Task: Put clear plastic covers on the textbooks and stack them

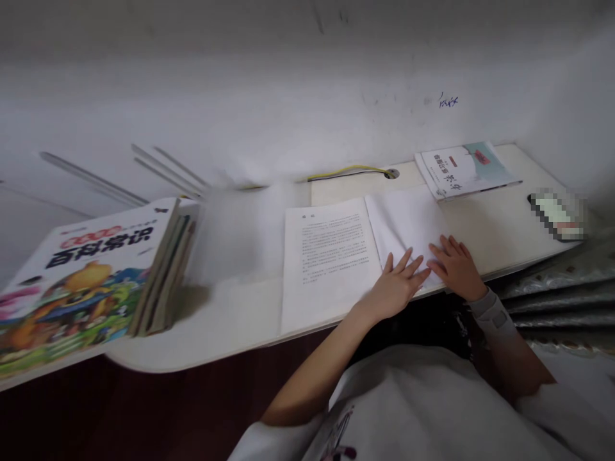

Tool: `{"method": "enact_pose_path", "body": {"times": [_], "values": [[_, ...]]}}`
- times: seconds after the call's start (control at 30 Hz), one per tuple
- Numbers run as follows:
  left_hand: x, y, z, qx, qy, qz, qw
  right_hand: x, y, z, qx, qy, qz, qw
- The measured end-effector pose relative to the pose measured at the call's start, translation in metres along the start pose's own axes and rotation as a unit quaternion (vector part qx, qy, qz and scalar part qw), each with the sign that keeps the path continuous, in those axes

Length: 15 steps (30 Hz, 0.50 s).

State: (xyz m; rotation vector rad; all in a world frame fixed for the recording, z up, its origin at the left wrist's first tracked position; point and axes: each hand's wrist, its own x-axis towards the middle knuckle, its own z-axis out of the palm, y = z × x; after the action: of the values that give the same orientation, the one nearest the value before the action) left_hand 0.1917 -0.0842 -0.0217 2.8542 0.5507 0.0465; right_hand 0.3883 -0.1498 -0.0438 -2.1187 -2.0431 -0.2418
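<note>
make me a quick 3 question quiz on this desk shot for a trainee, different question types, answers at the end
1. Short answer: on which of the person's wrists is the pale band?
2. True or false: in the picture, the printed page lies to the right of the white paper.
3. Multiple choice: what do the fingers of both the left hand and the right hand lie on?
A) the phone
B) the white paper
C) the yellow cable

Key: 1. the right wrist; 2. false, it lies to the left; 3. B
</note>
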Motion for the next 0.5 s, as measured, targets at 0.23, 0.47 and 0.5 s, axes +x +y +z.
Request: {"method": "enact_pose_path", "body": {"times": [0.23,0.47,0.5], "values": [[-0.006,0.001,-0.006,-0.045,0.046,0.017,0.998,0.001,-0.002,-0.005,-0.007,0.013,0.005,1.0],[-0.081,-0.052,-0.024,-0.053,0.319,-0.253,0.912,0.017,-0.047,-0.015,0.041,0.033,-0.123,0.991],[-0.097,-0.063,-0.025,-0.035,0.334,-0.31,0.889,0.018,-0.053,-0.013,0.047,0.028,-0.148,0.987]]}}
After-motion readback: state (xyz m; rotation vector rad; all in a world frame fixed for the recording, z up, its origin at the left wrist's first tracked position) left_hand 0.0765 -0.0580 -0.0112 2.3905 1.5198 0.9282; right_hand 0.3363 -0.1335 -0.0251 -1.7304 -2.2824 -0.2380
